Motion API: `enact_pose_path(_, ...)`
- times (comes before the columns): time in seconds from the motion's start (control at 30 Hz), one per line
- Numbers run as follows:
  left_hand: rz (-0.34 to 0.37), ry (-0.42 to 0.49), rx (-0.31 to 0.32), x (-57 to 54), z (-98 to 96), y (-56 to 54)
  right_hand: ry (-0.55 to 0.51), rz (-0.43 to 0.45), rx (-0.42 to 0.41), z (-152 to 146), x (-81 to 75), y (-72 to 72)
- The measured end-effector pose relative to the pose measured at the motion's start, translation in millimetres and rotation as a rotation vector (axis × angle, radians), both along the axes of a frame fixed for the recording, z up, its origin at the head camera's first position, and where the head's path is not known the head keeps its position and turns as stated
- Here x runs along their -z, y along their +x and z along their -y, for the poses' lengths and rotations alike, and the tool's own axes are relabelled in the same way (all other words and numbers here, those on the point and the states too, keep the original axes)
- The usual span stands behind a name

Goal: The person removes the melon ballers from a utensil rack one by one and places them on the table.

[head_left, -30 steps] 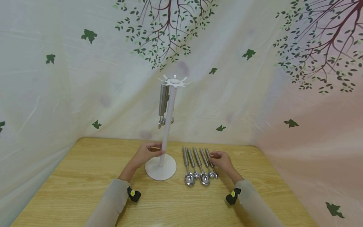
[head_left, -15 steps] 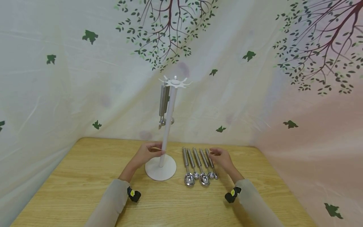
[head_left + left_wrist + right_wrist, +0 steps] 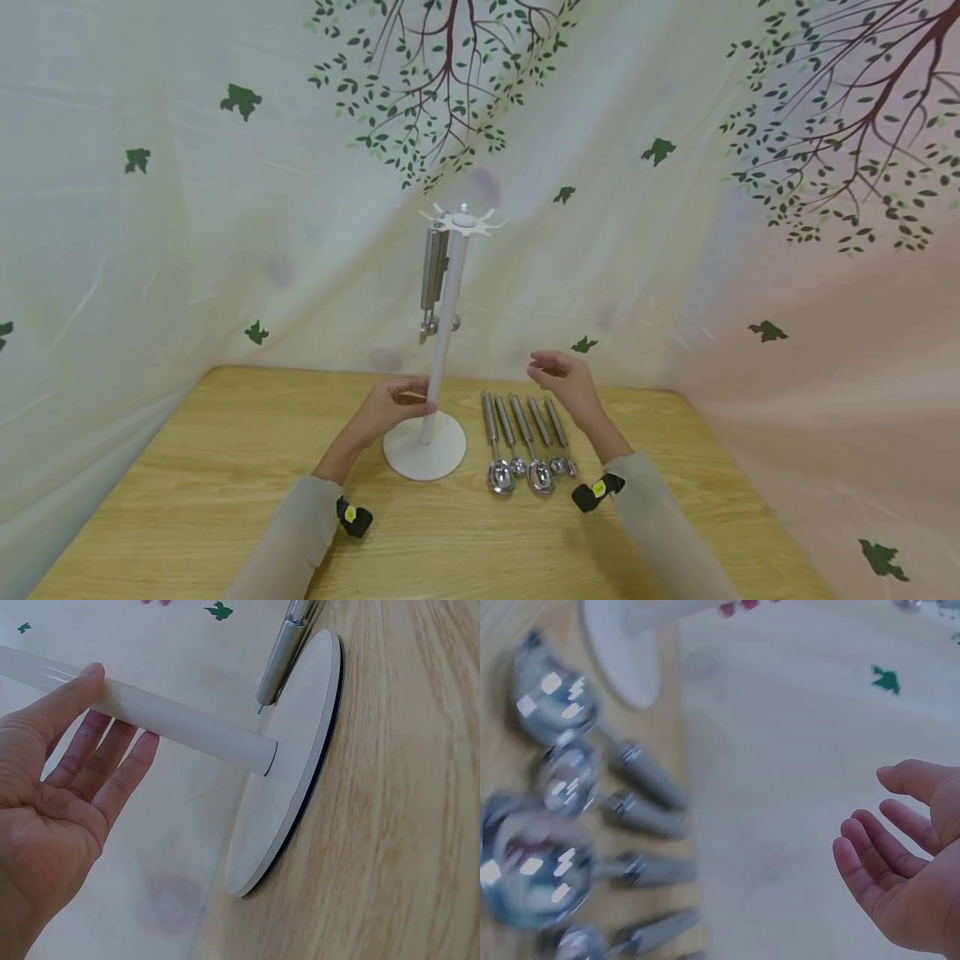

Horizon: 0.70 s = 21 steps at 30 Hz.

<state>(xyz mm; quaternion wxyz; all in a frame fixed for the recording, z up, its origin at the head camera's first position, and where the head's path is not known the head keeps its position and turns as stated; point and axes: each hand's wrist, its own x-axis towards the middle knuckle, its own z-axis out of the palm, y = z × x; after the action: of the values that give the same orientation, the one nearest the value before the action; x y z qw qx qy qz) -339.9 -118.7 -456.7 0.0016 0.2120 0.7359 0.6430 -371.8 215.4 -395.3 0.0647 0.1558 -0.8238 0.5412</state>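
A white stand [image 3: 447, 312] rises from a round base [image 3: 424, 467], with a ring of hooks at its top. My left hand [image 3: 386, 407] holds its pole low down, thumb on one side and fingers on the other, as the left wrist view shows. Several metal utensils [image 3: 432, 267] with steel handles hang from hooks on the stand's left. Right of the base, several steel scoops and spoons [image 3: 539, 477] lie side by side, handles pointing away. Beyond their handle ends my right hand [image 3: 567, 387] is raised with fingers loosely bent and nothing in them.
The wooden table [image 3: 225, 500] ends at a pale cloth backdrop [image 3: 337, 275] printed with branches and leaves. The stand stands left of the row of spoons, near the table's back edge.
My right hand has lifted off the rightmost spoon's handle, moving up and slightly left with nothing held. The left hand stays on the pole, and the spoons lie where they were.
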Motion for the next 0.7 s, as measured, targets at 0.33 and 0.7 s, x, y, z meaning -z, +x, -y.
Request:
enact_pose_path(0.33, -0.006, -0.002, -0.011, 1.9, 0.0, -0.7, -0.177, -0.04, -0.184, 48, -64.2, -7.6)
enact_pose_path(0.7, -0.018, 0.01, -0.006, 2.8, -0.4, -1.7, -0.303, -0.086, -0.385, 96, -112.6, -8.8)
